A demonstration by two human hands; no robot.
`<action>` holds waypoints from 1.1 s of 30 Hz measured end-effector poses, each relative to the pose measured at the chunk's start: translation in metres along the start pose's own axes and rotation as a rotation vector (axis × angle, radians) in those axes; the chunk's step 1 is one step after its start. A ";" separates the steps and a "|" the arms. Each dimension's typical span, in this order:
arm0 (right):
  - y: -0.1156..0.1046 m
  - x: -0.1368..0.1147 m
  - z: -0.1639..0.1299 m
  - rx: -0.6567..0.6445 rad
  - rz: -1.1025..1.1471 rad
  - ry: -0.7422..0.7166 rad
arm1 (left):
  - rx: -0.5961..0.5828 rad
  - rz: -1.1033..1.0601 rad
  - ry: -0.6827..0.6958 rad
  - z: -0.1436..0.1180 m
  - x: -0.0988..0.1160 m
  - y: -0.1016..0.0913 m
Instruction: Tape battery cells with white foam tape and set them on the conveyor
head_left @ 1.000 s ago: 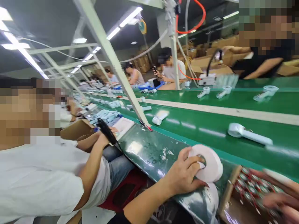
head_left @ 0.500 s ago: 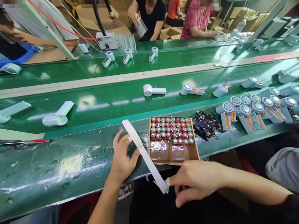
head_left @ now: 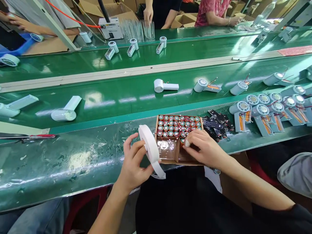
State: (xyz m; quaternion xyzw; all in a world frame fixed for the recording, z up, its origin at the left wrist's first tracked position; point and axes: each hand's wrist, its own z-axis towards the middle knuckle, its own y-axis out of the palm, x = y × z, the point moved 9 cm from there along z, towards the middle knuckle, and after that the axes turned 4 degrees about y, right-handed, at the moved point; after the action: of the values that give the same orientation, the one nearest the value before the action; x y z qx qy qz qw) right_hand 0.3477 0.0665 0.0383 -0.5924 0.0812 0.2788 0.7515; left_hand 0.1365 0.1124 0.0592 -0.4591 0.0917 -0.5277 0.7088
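My left hand [head_left: 136, 162] grips a roll of white tape [head_left: 149, 144], tilted on edge, with a loose tail hanging at its lower end. Beside it, a shallow cardboard box [head_left: 168, 162] holds rows of battery cells [head_left: 168, 128] with red wires. My right hand [head_left: 203, 146] reaches into the right half of this box. Its thumb and index finger close together at the front row of cells, and a white cover sits on a fingertip. The hand hides most of that row, and what is between the fingers cannot be made out.
Black circuit boards [head_left: 215, 125] are piled right of the box, then several grey fan housings [head_left: 262, 110] with wires. White handheld fan bodies [head_left: 67, 110] lie along the green conveyor [head_left: 117, 107]. Red-handled tweezers [head_left: 41, 136] lie at left. People work across the line.
My right hand has moved from the tape's loose end up into the box of cells. The long stretched strip has become a short hanging tail, and the roll has turned more toward me.
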 end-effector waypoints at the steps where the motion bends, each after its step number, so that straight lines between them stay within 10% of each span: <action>1: 0.000 0.002 0.000 -0.014 -0.018 0.014 | 0.006 0.005 0.019 0.000 0.003 -0.001; 17: 0.010 0.003 -0.004 -0.109 -0.208 0.001 | -0.052 0.041 0.093 0.000 0.013 0.010; 26: -0.055 0.022 -0.016 0.203 0.919 0.182 | -0.193 0.222 0.263 -0.001 0.036 0.002; 33: -0.054 -0.009 0.009 -0.084 0.407 0.234 | -0.326 0.374 0.568 0.014 0.066 0.004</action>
State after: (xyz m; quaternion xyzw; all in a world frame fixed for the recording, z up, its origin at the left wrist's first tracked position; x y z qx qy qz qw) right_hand 0.3661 0.0644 0.0909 -0.6229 0.2740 0.3570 0.6399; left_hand 0.1757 0.0658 0.0878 -0.3766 0.4497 -0.4737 0.6569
